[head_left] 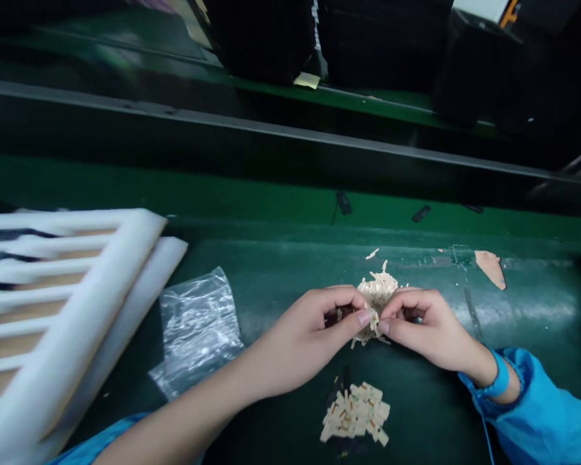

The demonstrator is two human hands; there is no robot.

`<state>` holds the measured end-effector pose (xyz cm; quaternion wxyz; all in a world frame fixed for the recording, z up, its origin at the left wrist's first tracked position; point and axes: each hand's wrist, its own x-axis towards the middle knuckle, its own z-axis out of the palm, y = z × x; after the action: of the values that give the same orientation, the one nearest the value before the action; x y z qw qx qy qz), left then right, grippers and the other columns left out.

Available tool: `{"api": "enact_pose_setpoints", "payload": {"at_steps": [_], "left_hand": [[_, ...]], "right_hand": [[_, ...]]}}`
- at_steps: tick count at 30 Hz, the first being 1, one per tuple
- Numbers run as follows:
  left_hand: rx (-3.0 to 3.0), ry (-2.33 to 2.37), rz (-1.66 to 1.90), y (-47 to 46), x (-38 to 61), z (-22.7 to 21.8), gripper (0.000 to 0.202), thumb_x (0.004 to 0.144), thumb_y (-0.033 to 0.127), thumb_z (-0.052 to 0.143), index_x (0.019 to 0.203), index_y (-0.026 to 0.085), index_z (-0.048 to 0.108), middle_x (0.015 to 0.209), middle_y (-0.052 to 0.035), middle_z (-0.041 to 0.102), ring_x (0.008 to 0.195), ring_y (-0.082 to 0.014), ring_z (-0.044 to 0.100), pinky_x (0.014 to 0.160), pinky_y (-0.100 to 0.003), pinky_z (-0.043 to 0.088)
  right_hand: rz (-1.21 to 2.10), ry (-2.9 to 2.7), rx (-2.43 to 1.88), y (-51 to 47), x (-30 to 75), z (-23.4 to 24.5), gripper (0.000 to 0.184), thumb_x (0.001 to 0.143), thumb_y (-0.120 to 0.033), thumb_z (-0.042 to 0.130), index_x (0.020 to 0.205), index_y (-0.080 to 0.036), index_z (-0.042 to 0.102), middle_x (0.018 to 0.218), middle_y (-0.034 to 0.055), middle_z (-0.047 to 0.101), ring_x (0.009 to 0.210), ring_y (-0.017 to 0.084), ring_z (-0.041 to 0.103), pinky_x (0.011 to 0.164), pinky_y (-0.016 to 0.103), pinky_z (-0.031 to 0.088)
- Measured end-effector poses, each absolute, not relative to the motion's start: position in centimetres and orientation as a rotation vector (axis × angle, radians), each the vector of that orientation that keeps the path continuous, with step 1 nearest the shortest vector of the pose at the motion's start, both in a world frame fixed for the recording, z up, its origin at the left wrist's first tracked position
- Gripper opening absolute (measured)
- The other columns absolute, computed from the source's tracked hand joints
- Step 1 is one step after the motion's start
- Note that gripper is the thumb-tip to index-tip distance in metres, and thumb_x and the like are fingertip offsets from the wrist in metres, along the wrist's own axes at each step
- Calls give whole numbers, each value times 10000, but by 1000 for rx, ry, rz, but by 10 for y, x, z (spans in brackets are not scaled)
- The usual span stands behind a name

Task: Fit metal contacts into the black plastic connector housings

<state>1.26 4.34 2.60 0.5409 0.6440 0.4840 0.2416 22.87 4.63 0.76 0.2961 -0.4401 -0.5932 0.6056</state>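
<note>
Small pale piece point(375, 321): I had the left hand point(314, 342) and right hand point(430, 329) pinching it between them, seemingly mid-handling; next called for fingertip steadiness.

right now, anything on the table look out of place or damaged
The irregular tan patch on the green table, beyond and right of the right hand, looks odd: it breaks the green surface; scrap or worn spot, I can't tell.

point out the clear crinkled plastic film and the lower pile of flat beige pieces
Clear crinkled plastic film point(198, 323), head view: its middle.
Lower pile of flat beige pieces point(357, 413), head view: its middle.
</note>
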Motion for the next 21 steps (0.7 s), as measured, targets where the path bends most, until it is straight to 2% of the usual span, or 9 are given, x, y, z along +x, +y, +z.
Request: {"api": "enact_pose_setpoints", "payload": {"at_steps": [4, 7, 11, 14, 18, 21], "left_hand": [[1487, 1176, 565, 48, 21, 19, 298, 963, 400, 577, 782, 198, 700, 672, 34, 599, 607, -132, 515, 559, -242, 389], [1568, 1245, 656, 45, 23, 13, 270, 965, 379, 597, 808, 214, 743, 698, 26, 677, 612, -141, 579, 566, -250, 425], [1852, 1202, 795, 38, 20, 8, 281, 1013, 291, 527, 930, 244, 791, 840, -5, 760, 737, -174, 691, 668, -282, 511], [2020, 1118, 811, 33, 20, 6, 327, 1033, 257, 476, 948, 242, 791, 821, -21, 755, 758, -197, 707, 713, -306, 544], [2046, 1099, 799, 32, 21, 6, 336, 1040, 213, 443, 967, 236, 770, 807, -15, 737, 738, -192, 684, 666, -296, 513], [2024, 1090, 789, 33, 21, 8, 342, 1049, 196, 421, 910, 218, 732, 777, -6, 703, 712, -176, 649, 646, -288, 474]], "right_hand": [[1540, -1568, -1189, 47, 232, 3, 99, 823, -238, 748, 734, -195, 753, 693, 6, 663, 603, 128, 512, 523, 248, 391], [1470, -1534, -1223, 47, 231, 1, 94, 813, -222, 737, 725, -197, 760, 698, 4, 681, 593, 121, 516, 536, 245, 405], [1341, -1545, -1287, 47, 230, -1, 95, 797, -214, 736, 711, -194, 769, 683, 3, 674, 577, 115, 503, 530, 239, 398], [1265, -1583, -1288, 45, 229, 0, 97, 798, -192, 721, 716, -198, 773, 683, 5, 682, 578, 118, 512, 528, 234, 407], [1258, -1623, -1236, 43, 229, 0, 127, 797, -145, 684, 732, -203, 775, 701, 8, 706, 579, 119, 528, 524, 229, 412], [1297, -1623, -1226, 44, 230, 0, 121, 800, -148, 690, 722, -202, 765, 696, 6, 696, 572, 116, 516, 517, 228, 401]]}}
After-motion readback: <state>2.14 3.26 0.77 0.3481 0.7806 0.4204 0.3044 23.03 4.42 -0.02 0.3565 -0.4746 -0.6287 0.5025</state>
